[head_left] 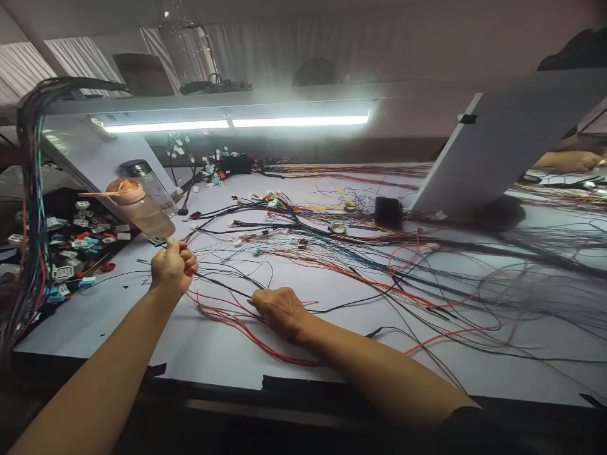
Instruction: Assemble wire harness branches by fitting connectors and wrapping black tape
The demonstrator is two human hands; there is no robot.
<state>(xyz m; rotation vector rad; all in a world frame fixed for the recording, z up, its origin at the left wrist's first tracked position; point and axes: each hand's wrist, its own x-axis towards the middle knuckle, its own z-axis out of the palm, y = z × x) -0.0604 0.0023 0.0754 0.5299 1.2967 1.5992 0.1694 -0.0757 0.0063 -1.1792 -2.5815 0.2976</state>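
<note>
My left hand [173, 266] is raised over the white table [142, 328], closed in a fist round a small dark connector [158, 241] with thin wires trailing from it. My right hand [279, 311] lies knuckles up on the table, its fingers curled down onto black and red wires [237, 323]. A black wire [222, 285] runs between the two hands. A wide tangle of coloured harness wires [332, 246] spreads across the table beyond them.
A peach-lidded bottle [145, 208] and a dark-capped one [147, 180] stand at the left. A tray of small connectors [76, 246] lies left, a hanging wire bundle [31, 208] at the far left. A white slanted board [502, 139] rises right. A black box [387, 212] sits mid-table.
</note>
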